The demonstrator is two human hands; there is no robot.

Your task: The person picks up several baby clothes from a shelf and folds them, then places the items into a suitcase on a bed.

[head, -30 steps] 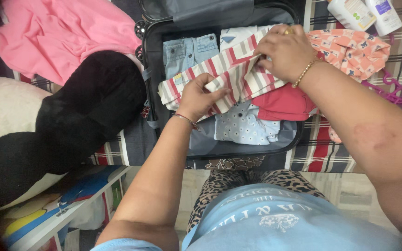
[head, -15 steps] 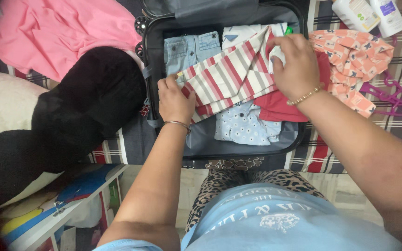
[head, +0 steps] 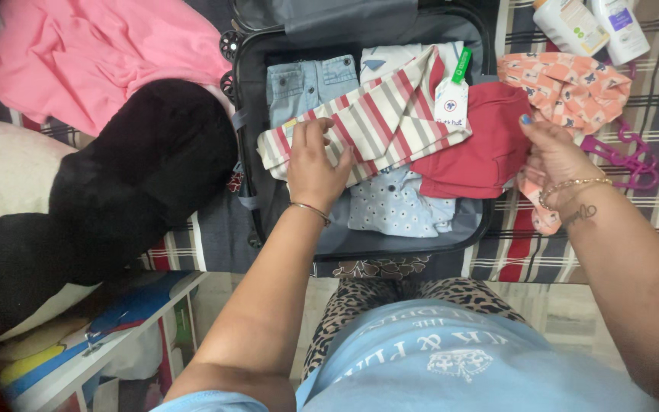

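The right hand (head: 554, 156) has let go of the striped shirt (head: 375, 122) and drawn back to the suitcase's (head: 390, 248) right edge, fingers loosely curled against the peach printed garment (head: 573, 84). That leaves the shirt lying across the suitcase's middle, its tag exposed. The left hand (head: 316, 164) presses flat, open, on the shirt's left end.

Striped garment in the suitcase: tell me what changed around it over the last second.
The right hand let go of the striped garment and moved right, off the suitcase, to the orange patterned cloth, baring a white tag. The left hand shifted slightly and stays pressed on the garment's left end. The folded jeans, red garment and dotted shirt stayed put.
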